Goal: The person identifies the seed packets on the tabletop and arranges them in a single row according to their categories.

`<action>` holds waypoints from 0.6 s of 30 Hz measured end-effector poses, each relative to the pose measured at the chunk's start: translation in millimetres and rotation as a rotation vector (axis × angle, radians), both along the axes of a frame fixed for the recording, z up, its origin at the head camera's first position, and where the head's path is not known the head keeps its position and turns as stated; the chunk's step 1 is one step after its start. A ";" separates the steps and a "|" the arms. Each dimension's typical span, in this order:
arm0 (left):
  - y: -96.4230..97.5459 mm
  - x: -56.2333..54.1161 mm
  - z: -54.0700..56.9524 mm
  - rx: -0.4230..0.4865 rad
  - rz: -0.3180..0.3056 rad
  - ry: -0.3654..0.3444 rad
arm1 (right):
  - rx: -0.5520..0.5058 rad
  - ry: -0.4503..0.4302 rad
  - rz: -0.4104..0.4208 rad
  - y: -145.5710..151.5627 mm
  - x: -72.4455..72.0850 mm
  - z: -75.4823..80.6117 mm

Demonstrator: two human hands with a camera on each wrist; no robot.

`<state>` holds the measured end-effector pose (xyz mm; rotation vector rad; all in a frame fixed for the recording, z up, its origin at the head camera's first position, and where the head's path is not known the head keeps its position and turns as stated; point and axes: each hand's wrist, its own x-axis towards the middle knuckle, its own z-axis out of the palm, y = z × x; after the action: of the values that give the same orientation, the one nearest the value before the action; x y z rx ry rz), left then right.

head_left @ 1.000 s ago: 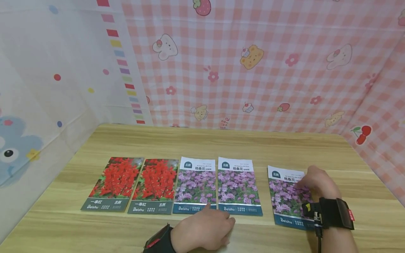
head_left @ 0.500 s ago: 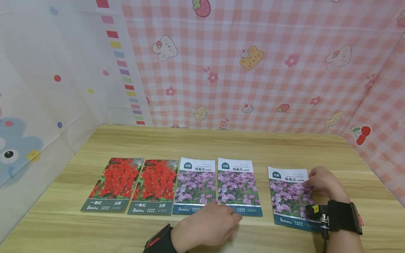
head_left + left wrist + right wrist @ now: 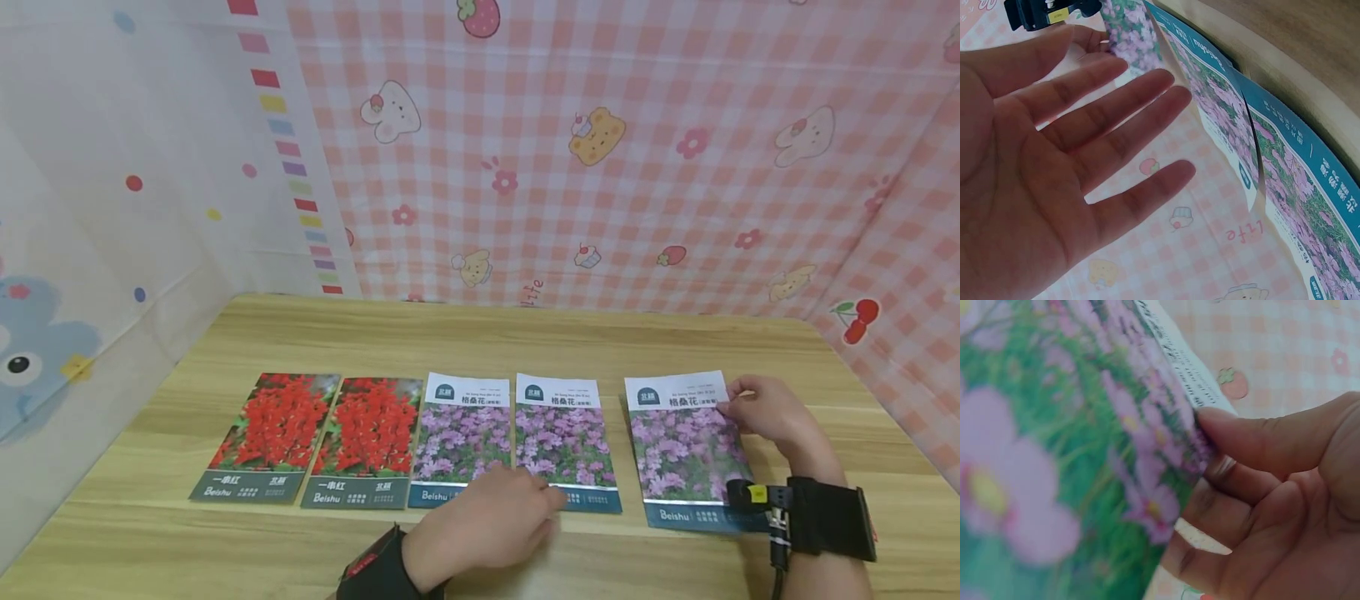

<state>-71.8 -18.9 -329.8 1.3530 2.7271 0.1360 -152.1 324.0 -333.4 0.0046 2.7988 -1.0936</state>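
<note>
My right hand (image 3: 772, 421) pinches the right edge of a seed packet (image 3: 686, 454) with purple flowers, at the right end of the row. The right wrist view has the thumb (image 3: 1260, 440) on the packet's printed front and the fingers behind it. This packet looks slightly raised from the table. My left hand (image 3: 487, 521) hovers at the lower edges of two more purple-flower packets, a left one (image 3: 461, 437) and a right one (image 3: 566, 442), partly covering them. In the left wrist view, the left hand's fingers (image 3: 1116, 131) are spread and hold nothing.
Two seed packets with red flowers, an outer one (image 3: 273, 433) and an inner one (image 3: 367, 437), lie flat at the left of the row. The wooden table (image 3: 510, 342) ends at a pink checked cloth (image 3: 540, 208) behind and white cloth at the left.
The rightmost packet has moved slightly up and away from me, its right edge pinched by my right hand, which has shifted right. My left hand has shifted slightly.
</note>
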 end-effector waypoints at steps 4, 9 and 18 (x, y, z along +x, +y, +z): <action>0.3 -1.5 1.3 0.015 0.034 0.018 | -0.036 0.068 0.000 -5.3 2.4 8.0; 1.6 -5.2 0.5 0.094 0.098 0.004 | -0.081 0.142 -0.026 -14.2 5.2 20.9; 0.5 -9.6 -1.6 0.248 0.189 0.052 | -0.181 0.331 -0.110 -15.8 -6.6 12.3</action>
<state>-81.4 -18.4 -331.4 1.1596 2.9590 0.4739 -158.7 308.2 -321.0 -0.0458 3.0009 -1.4961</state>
